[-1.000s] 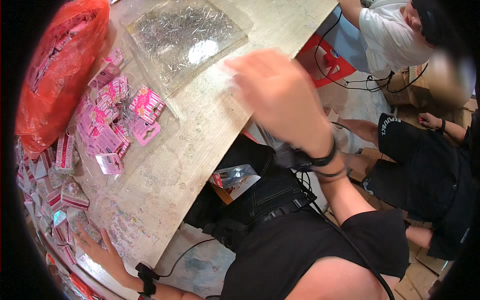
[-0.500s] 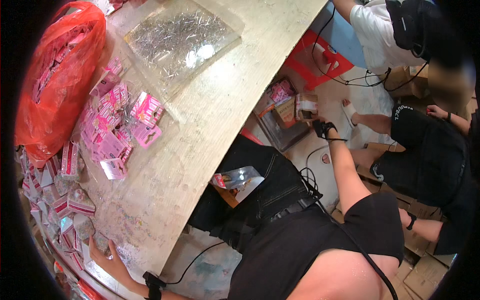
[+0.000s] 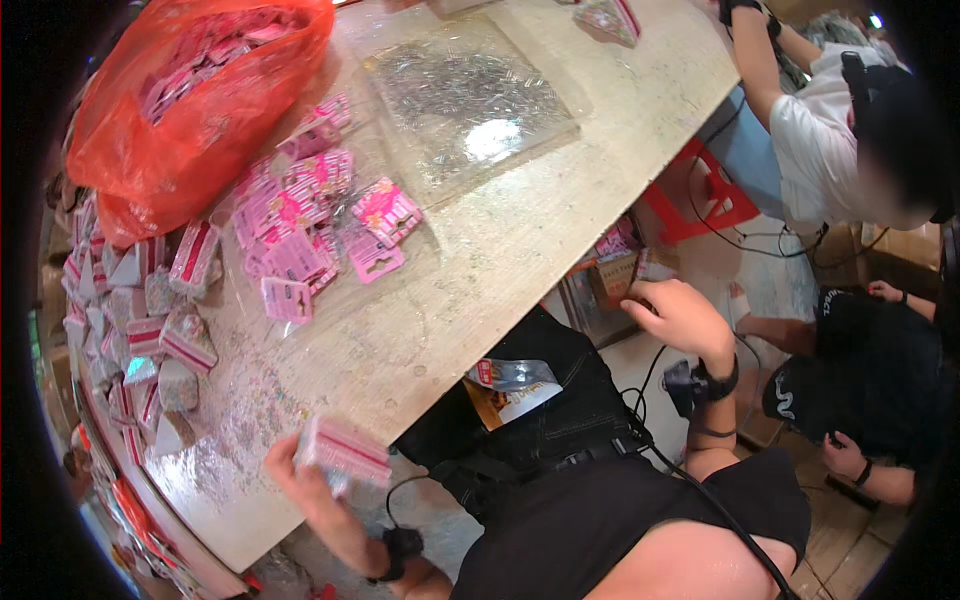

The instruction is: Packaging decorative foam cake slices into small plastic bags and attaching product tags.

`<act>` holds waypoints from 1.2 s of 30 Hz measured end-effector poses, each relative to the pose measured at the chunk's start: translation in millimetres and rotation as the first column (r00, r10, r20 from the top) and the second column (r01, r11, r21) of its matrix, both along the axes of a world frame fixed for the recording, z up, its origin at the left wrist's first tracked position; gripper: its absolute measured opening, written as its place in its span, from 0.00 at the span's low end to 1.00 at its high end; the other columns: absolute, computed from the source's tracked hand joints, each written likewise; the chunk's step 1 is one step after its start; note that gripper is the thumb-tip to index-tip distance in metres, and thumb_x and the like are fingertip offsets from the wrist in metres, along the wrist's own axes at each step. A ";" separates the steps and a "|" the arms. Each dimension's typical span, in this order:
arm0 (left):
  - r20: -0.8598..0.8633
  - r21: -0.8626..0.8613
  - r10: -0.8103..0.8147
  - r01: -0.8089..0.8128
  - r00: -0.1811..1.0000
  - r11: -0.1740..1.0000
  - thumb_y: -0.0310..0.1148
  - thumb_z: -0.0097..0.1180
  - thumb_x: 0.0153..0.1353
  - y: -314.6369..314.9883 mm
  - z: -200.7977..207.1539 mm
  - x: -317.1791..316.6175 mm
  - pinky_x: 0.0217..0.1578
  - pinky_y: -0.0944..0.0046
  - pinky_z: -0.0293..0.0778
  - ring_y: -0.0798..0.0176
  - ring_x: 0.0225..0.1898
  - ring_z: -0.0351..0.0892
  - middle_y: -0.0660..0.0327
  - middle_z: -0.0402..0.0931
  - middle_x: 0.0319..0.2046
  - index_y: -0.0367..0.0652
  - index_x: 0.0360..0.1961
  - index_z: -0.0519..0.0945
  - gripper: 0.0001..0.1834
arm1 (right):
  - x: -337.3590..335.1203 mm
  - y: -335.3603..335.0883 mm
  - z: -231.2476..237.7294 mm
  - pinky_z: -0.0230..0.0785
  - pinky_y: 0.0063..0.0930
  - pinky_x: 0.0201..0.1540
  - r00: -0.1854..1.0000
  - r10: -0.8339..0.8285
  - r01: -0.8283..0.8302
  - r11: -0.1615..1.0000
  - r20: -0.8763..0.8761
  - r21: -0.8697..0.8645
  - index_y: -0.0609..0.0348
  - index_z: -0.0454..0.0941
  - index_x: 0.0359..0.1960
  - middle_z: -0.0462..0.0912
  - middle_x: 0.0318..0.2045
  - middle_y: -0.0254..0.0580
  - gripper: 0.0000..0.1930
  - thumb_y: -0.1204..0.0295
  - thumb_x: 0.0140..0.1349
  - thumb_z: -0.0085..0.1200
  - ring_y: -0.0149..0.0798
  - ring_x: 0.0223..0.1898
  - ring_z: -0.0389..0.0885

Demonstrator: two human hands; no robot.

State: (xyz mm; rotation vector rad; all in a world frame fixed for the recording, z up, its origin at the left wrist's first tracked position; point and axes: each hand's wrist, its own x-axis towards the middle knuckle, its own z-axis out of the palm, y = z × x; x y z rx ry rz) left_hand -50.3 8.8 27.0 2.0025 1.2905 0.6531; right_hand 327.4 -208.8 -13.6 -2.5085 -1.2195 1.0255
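Note:
My left hand (image 3: 305,475) is closed round a glittery cake-slice toy (image 3: 345,452), white and pink with a dark pink stripe, held above the table's near edge. My right hand (image 3: 680,318) is off the table's right side, thumb and fingers apart with nothing visible in it. Below it stands a dark tub with a small brown box (image 3: 614,282). Several similar cake-slice toys (image 3: 188,338) lie heaped at the table's left. Pink printed header cards (image 3: 295,255) lie piled beyond them. Across my lap rests a clear plastic package (image 3: 515,376) with a golden-brown part.
A red plastic bag (image 3: 140,190) full of pink cards fills the far left. A clear sheet (image 3: 450,110) covered in silvery strips lies on the table (image 3: 500,240). One more slice (image 3: 610,20) lies at the far edge. Co-workers and a red stool (image 3: 700,195) are at right.
My left hand has come off the heap toward me with a cake-slice toy in it. My right hand has drawn back from the tub. The view has shifted.

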 end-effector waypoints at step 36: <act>0.344 0.722 0.046 -0.296 0.938 0.625 0.33 0.52 0.64 -5.9 -64.0 26.8 0.34 0.62 0.69 0.60 0.33 0.68 0.51 0.68 0.41 0.37 0.40 0.65 0.12 | 101.3 199.2 67.4 0.71 0.32 0.37 0.870 0.278 -0.484 0.635 0.407 0.602 0.64 0.79 0.38 0.81 0.27 0.50 0.10 0.75 0.55 0.54 0.47 0.32 0.80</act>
